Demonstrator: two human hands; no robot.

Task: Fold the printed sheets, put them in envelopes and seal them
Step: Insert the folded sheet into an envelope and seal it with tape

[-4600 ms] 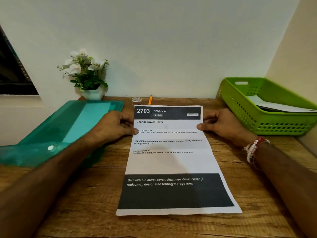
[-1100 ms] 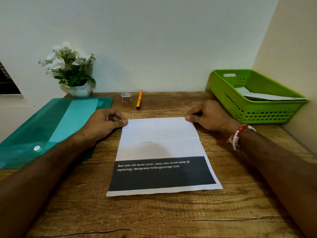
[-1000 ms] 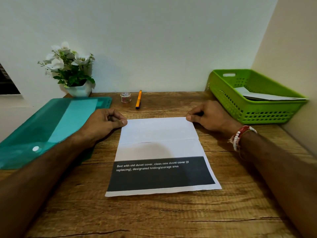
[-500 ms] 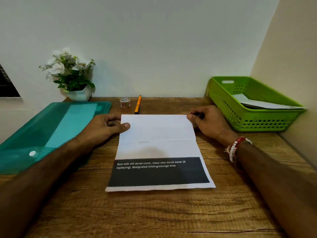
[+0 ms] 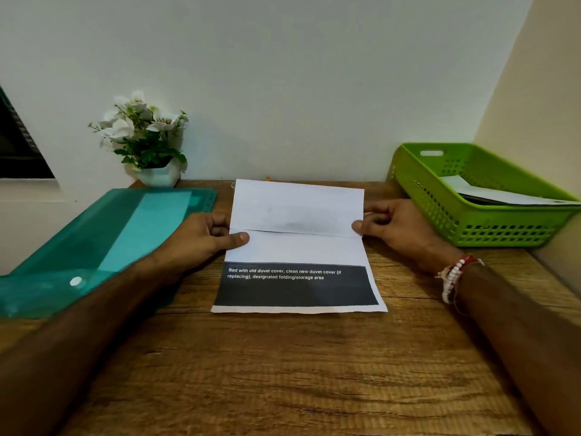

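Observation:
A printed sheet lies in the middle of the wooden desk, its near end showing a black band with white text. Its far part, folded over with the blank back up, is raised off the desk and tilts toward me. My left hand pinches the sheet's left edge at the fold line, thumb on top. My right hand pinches the right edge at the same height. White envelopes or papers lie in the green basket at the right.
A teal plastic folder with a snap button lies at the left. A white pot of flowers stands at the back left by the wall. An orange pen tip peeks out behind the raised paper.
The top of the sheet was folded down onto the page; both hands now lift that folded part up off the desk, and it hides the tape roll and most of the pen.

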